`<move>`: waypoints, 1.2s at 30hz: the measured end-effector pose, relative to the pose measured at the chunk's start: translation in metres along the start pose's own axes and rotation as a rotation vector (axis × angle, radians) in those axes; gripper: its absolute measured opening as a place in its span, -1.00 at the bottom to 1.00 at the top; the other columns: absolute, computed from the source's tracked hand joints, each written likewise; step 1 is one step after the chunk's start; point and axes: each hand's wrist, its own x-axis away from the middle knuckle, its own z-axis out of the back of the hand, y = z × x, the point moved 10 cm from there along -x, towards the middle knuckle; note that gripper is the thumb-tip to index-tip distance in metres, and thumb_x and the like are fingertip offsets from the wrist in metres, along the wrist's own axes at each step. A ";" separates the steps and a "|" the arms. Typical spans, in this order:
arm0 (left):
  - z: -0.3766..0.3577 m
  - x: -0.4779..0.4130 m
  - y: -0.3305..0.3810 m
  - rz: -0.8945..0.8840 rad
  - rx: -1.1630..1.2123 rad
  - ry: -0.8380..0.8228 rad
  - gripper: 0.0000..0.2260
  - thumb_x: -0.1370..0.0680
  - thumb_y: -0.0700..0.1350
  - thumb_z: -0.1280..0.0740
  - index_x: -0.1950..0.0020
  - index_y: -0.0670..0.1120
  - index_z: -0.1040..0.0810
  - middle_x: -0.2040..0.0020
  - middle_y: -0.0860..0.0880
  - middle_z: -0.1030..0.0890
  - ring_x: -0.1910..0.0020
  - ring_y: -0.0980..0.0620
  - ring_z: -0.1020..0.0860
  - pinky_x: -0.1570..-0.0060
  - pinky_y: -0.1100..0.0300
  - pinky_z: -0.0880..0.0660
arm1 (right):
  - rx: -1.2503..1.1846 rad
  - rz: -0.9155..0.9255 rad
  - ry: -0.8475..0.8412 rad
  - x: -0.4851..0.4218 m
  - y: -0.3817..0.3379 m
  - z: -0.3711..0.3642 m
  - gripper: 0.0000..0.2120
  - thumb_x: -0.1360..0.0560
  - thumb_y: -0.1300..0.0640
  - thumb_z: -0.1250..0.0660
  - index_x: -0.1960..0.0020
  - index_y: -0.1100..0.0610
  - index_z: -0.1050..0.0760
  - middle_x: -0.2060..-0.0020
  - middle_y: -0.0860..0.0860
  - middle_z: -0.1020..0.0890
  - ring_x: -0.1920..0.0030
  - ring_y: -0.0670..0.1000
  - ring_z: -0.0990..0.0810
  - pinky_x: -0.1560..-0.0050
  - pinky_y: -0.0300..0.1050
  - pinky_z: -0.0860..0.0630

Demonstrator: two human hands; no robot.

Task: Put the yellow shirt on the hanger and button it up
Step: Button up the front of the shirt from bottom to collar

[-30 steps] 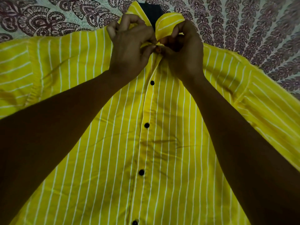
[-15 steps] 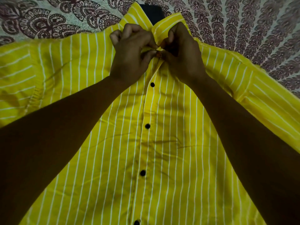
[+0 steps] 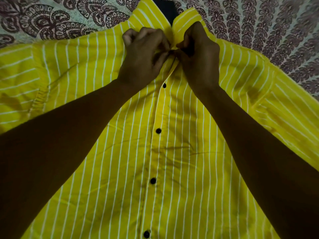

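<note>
The yellow shirt point(image 3: 181, 161) with white stripes lies face up on a patterned bedsheet. Several black buttons point(image 3: 158, 131) run down its closed front placket. A dark hanger part point(image 3: 166, 9) shows through the collar opening at the top. My left hand point(image 3: 143, 57) pinches the left edge of the placket just under the collar. My right hand point(image 3: 198, 56) pinches the facing edge, fingertips almost touching the left ones. The top button itself is hidden between the fingers.
The bedsheet point(image 3: 60, 18) with dark maroon paisley print spreads beyond the shirt at the top and right. Both short sleeves point(image 3: 19, 87) lie spread out to the sides. My forearms cross the shirt's chest.
The collar flaps have dropped and lie flatter. Both hands stay at the top of the placket, still pinching it, shifted slightly lower in the view.
</note>
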 end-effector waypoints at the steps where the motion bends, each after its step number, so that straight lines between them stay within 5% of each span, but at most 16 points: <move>1: -0.001 0.000 -0.001 0.016 0.020 -0.003 -0.83 -0.53 -0.07 -0.24 0.02 -0.14 -0.54 0.05 0.03 -0.62 -0.02 0.09 -0.45 0.00 0.21 -0.08 | 0.019 0.019 -0.020 0.000 -0.002 -0.001 -0.64 -0.34 0.30 -0.36 0.24 -0.05 -0.23 0.34 0.11 -0.50 0.26 0.13 -0.55 0.24 0.03 -0.46; 5: 0.000 0.000 0.000 -0.005 -0.003 0.006 -0.82 -0.55 -0.03 -0.23 -0.02 -0.01 -0.60 0.06 0.08 -0.65 -0.05 0.14 -0.43 0.05 0.24 -0.04 | 0.083 0.058 -0.078 -0.001 -0.006 0.000 -0.84 -0.35 0.29 -0.35 0.18 0.18 -0.37 0.33 0.15 -0.53 0.29 0.10 -0.53 0.24 0.05 -0.45; 10: -0.001 0.001 -0.005 0.022 -0.001 0.025 -0.85 -0.49 -0.02 -0.31 0.12 -0.04 -0.63 0.13 0.03 -0.65 -0.08 0.14 -0.40 -0.03 0.12 -0.07 | -0.010 -0.044 -0.006 0.000 0.005 0.006 -0.56 -0.31 0.26 -0.43 0.25 -0.08 -0.18 0.30 0.13 -0.62 0.28 -0.03 -0.59 0.22 -0.14 -0.49; 19: 0.002 0.001 -0.005 0.021 -0.035 0.043 -0.89 -0.40 -0.02 -0.37 0.18 -0.02 -0.64 0.18 0.03 -0.64 -0.04 0.15 -0.41 -0.01 0.03 -0.13 | -0.114 -0.082 0.025 0.001 0.015 0.000 -0.48 -0.27 0.36 -0.43 0.24 -0.08 -0.14 0.38 0.08 -0.52 0.31 0.03 -0.57 0.28 -0.15 -0.50; 22: 0.002 0.000 -0.008 0.047 -0.046 0.042 -0.88 -0.40 -0.01 -0.36 0.18 -0.04 -0.63 0.17 0.01 -0.64 -0.02 0.16 -0.41 0.00 0.04 -0.13 | -0.006 -0.021 0.013 0.000 0.003 0.000 -0.54 -0.28 0.34 -0.38 0.24 -0.08 -0.16 0.40 -0.05 -0.47 0.31 0.07 -0.55 0.27 -0.04 -0.48; 27: 0.001 0.001 0.000 0.006 -0.050 0.017 -0.89 -0.42 -0.04 -0.33 0.16 -0.05 -0.57 0.15 0.07 -0.63 -0.06 0.11 -0.40 -0.02 0.05 -0.12 | 0.224 0.124 -0.057 0.001 -0.007 -0.008 -0.87 -0.35 0.35 -0.25 0.10 0.31 -0.39 0.28 0.20 -0.54 0.26 0.21 -0.51 0.26 0.17 -0.44; 36: 0.009 0.007 0.008 -0.021 -0.211 0.129 -0.89 -0.50 -0.05 -0.29 0.05 -0.07 -0.52 -0.33 -0.07 -0.45 -0.33 -0.02 -0.21 -0.23 -0.08 -0.20 | 0.191 0.250 -0.148 -0.005 -0.020 -0.008 -0.87 -0.34 0.31 -0.20 0.12 0.32 -0.39 0.31 0.17 -0.55 0.31 0.15 -0.50 0.31 -0.02 -0.37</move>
